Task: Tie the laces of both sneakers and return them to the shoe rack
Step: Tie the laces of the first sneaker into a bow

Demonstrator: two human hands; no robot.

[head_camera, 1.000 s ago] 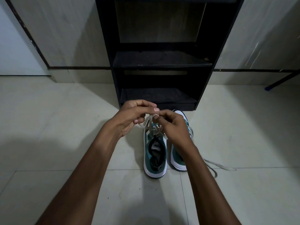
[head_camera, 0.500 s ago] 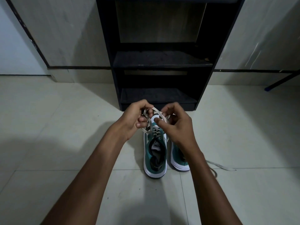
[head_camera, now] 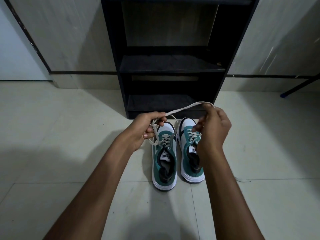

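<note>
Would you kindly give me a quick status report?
Left hand and right hand both grip the left sneaker's lace, stretched between them. Nothing blocking.

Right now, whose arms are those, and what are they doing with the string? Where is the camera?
The camera sits on a person's head and looks down, so the arms are that person's own. There is only this one view. On the tiled floor stand two green and white sneakers, side by side, in front of a black shoe rack. The left hand and the right hand each pinch part of a pale lace from the left sneaker, stretched between them. The right sneaker waits beside it, a loose lace end lying on the floor.
</note>
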